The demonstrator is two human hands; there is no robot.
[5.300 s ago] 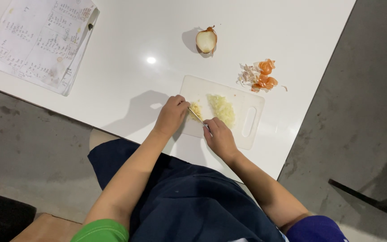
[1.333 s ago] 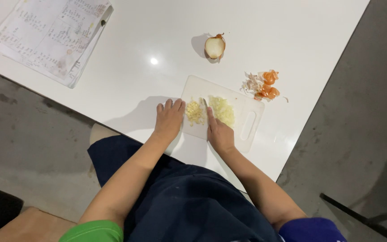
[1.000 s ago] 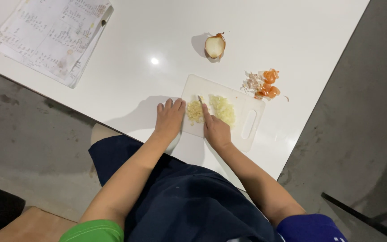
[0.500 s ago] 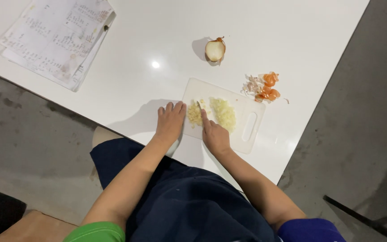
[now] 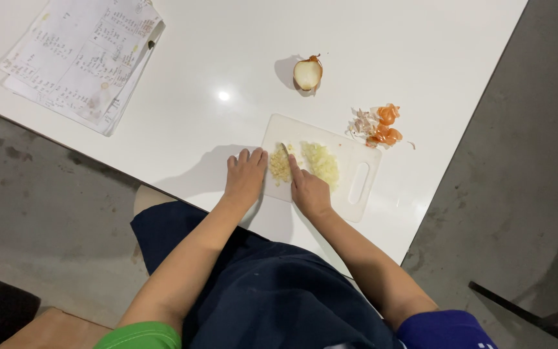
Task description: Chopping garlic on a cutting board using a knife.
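A white cutting board (image 5: 356, 165) with a handle slot lies near the table's front edge. Two heaps of chopped onion (image 5: 321, 161) sit on it. My right hand (image 5: 308, 190) grips a small knife (image 5: 285, 148), forefinger along the blade, the tip over the left heap. My left hand (image 5: 245, 176) lies flat on the table at the board's left edge, fingers together, holding nothing. Beyond the board stands a halved onion (image 5: 307, 72), cut face toward me.
Orange and pale onion peelings (image 5: 380, 126) lie to the right of the board. A stack of printed papers (image 5: 85, 58) with a pen on it sits at the table's far left. The white table (image 5: 182, 110) ends over grey floor on the right.
Five seconds ago my left hand pinched a piece of onion on the board; it now rests flat beside the board. The knife has stayed over the left heap, shifting only slightly.
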